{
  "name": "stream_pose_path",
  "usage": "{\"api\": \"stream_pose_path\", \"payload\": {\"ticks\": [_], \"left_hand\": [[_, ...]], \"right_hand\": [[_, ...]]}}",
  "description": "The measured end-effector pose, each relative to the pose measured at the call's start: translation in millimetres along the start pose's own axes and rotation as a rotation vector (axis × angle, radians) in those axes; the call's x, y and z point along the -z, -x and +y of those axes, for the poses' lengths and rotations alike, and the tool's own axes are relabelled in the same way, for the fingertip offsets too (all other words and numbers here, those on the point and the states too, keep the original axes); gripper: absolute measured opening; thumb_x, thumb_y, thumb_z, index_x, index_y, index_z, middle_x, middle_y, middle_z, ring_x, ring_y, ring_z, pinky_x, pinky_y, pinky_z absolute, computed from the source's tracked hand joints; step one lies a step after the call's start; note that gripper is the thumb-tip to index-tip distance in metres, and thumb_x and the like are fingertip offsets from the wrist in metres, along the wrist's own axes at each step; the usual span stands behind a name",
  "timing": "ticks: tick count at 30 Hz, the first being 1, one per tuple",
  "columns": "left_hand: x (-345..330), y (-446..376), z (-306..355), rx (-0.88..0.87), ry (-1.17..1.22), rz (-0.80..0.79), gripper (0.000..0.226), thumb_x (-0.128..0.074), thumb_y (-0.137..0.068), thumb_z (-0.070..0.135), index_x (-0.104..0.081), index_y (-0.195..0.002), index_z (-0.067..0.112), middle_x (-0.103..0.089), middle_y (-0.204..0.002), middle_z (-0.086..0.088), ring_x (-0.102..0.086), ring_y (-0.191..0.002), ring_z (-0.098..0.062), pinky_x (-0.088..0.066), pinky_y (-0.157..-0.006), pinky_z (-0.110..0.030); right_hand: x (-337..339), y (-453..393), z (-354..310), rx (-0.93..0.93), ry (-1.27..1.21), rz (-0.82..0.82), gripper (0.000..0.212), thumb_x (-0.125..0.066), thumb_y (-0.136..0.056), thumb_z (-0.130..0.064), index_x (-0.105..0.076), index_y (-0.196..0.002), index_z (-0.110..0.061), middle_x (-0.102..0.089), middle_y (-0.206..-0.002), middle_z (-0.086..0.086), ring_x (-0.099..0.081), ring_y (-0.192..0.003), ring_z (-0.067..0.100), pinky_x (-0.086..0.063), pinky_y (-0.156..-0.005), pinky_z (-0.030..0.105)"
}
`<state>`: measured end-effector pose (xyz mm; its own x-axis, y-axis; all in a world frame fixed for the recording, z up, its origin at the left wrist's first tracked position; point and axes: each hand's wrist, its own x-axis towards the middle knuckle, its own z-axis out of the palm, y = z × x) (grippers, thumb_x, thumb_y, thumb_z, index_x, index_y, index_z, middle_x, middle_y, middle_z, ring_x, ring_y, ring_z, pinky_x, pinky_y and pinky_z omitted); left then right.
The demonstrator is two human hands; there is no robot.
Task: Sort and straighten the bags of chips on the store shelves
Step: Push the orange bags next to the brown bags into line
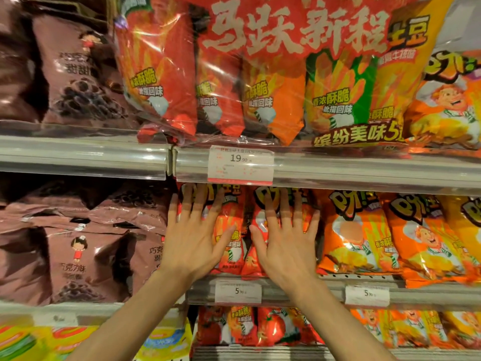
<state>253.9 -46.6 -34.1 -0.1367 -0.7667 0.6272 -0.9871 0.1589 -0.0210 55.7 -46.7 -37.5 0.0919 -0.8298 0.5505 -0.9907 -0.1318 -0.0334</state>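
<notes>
Head view: glossy red chip bags [234, 246], upright under both flat hands.

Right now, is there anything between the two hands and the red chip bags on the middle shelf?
Nothing visible. The left hand and right hand lie flat with straight fingers directly on the red chip bags.

**Both palms flat on the red chip bags**

The left hand [194, 235] and right hand [287, 239] press, fingers straight and spread, against two red chip bags [230, 246] directly below the 19.90 price tag [240, 164]. Orange chip bags [356, 235] stand right of that tag, brown bags [86, 246] to its left.
</notes>
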Motion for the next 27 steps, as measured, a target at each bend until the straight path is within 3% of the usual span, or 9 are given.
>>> {"api": "stream_pose_path", "payload": {"ticks": [9, 12, 14, 19, 23, 27], "left_hand": [[7, 4, 1, -0.005, 0.017, -0.002, 0.072, -0.027, -0.099, 0.066, -0.03, -0.157, 0.024, -0.027, -0.162, -0.017, -0.011, -0.154, -0.038, -0.01, -0.122, -0.06], [12, 7, 1, -0.01, 0.082, 0.034, 0.068, -0.033, -0.099, 0.06, -0.039, -0.153, 0.02, -0.037, -0.156, -0.018, -0.019, -0.151, -0.04, -0.012, -0.122, -0.058], [14, 11, 3, -0.032, 0.152, 0.074, 0.063, -0.041, -0.097, 0.053, -0.046, -0.148, 0.016, -0.044, -0.149, -0.018, -0.029, -0.146, -0.039, -0.018, -0.121, -0.058], [13, 26, 23, -0.122, 0.471, 0.2, 0.059, -0.058, -0.093, 0.038, -0.051, -0.144, 0.009, -0.047, -0.144, -0.021, -0.041, -0.138, -0.04, -0.035, -0.113, -0.055], [16, 38, 54, -0.118, 0.68, 0.135, 0.063, -0.056, -0.093, 0.041, -0.044, -0.151, 0.02, -0.037, -0.157, -0.008, -0.034, -0.145, -0.027, -0.031, -0.118, -0.043], [14, 44, 85, -0.09, 0.794, 0.056, 0.064, -0.052, -0.091, 0.048, -0.035, -0.151, 0.034, -0.028, -0.161, 0.008, -0.035, -0.144, -0.019, -0.036, -0.114, -0.041]], "right_hand": [[-3, -1, 3, 0.025, -0.06, 0.012, 0.077, -0.012, -0.101, -0.067, -0.038, -0.155, -0.02, -0.029, -0.165, 0.013, -0.016, -0.155, 0.037, -0.017, -0.119, 0.067], [3, -1, 6, 0.032, -0.168, -0.013, 0.08, -0.01, -0.099, -0.07, -0.028, -0.159, -0.021, -0.019, -0.169, 0.007, -0.003, -0.158, 0.029, -0.005, -0.124, 0.06], [9, 0, 8, 0.018, -0.251, -0.035, 0.076, -0.018, -0.1, -0.068, -0.022, -0.161, -0.022, -0.012, -0.17, 0.004, 0.003, -0.158, 0.022, 0.002, -0.126, 0.053], [20, 27, 11, -0.093, -0.446, -0.024, 0.074, -0.029, -0.1, -0.068, -0.018, -0.161, -0.028, -0.013, -0.17, -0.003, 0.0, -0.157, 0.012, -0.011, -0.127, 0.047], [33, 65, 23, -0.19, -0.596, -0.06, 0.076, -0.038, -0.098, -0.069, -0.009, -0.162, -0.038, -0.002, -0.17, -0.016, 0.003, -0.154, -0.002, -0.012, -0.128, 0.036], [46, 93, 45, -0.302, -0.735, -0.012, 0.073, -0.046, -0.098, -0.063, -0.015, -0.16, -0.04, -0.015, -0.167, -0.021, -0.012, -0.152, -0.005, -0.023, -0.125, 0.038]]}}
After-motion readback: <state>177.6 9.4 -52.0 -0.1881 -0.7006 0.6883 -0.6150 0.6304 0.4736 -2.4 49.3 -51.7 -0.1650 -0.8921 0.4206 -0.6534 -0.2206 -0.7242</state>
